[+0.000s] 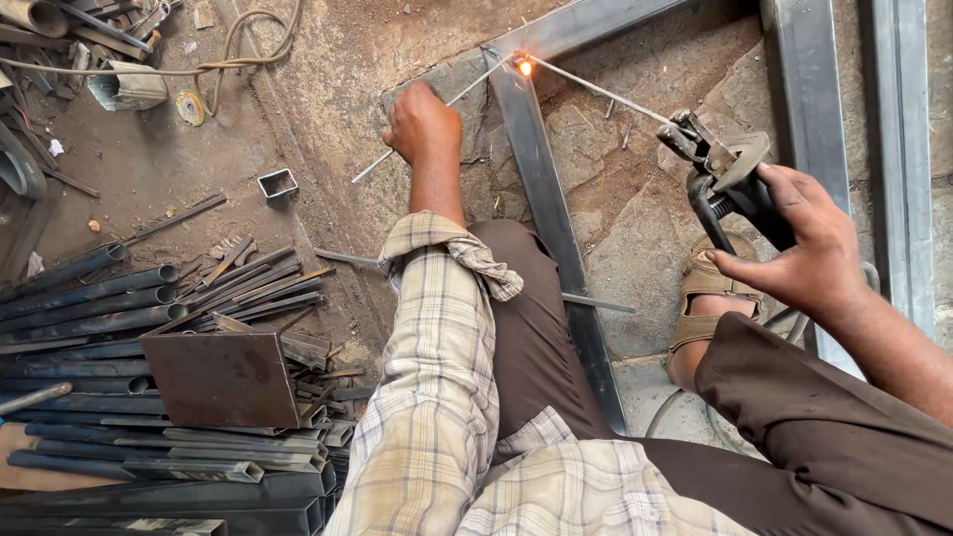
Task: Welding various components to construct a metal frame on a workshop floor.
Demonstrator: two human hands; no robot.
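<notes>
Steel is being joined on the stone floor (655, 228): a flat steel bar (551, 228) runs from between the knees up to a longer frame bar (586, 25), and a bright arc spark (524, 67) is seen where they meet. The right hand (809, 253) is closed around a black electrode holder (725, 184), from which a welding rod (596, 91) reaches to the spark. The left hand (422, 124) is closed on a thin rod (437, 109) laid toward the same joint. No glove is seen on either hand, so burns from spatter are judged likely. A sandalled foot (700, 308) rests just beside the bar and could be struck by sparks. A slip of the thin rod could shift the joint. Scrap tubes (119, 298) are piled at the left.
</notes>
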